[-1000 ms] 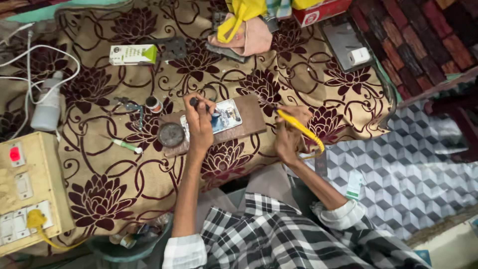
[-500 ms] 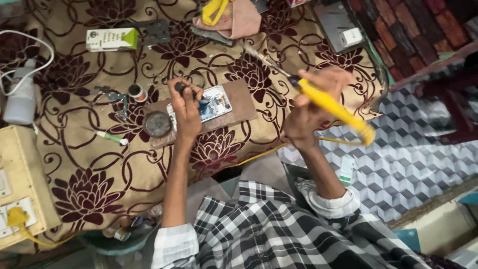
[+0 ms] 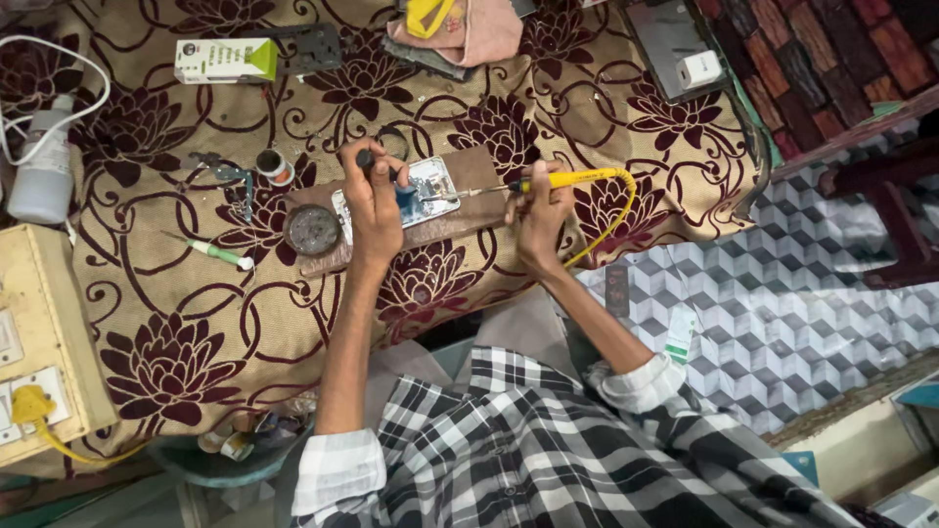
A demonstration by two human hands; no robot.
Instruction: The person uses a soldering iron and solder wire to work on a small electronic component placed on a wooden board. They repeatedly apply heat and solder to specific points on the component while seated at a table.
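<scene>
Person in a black-and-white checked shirt [image 3: 548, 450] sits at the near edge, both forearms out over the worktop [image 3: 166, 284], which is covered w/ a tan cloth printed w/ dark maroon flowers.

Change vs. half a sec ago: the right hand [image 3: 540, 210] was lifted, the yellow-handled soldering iron [image 3: 548, 180] off to the side. Now it's down, closed pen-style round the handle, metal tip lying toward the opened phone w/ exposed white-and-blue board [image 3: 416, 191]. Whether the tip touches the board, can't tell. Reads as soldering contact starting or about to.

Left hand [image 3: 372, 200] curled shut on a small dark tool, resting on the phone's left part, pinning it. Phone lies face-open on a brown rectangular board [image 3: 469, 205] mid-worktop; innards pale, w/ a blue patch.

Just left: round grey metal tin [image 3: 311, 231], green-handled small screwdriver [image 3: 220, 254], small solder spool [image 3: 273, 165]. Far edge: white-and-green carton [image 3: 223, 59], pink cloth [image 3: 479, 34].
</scene>
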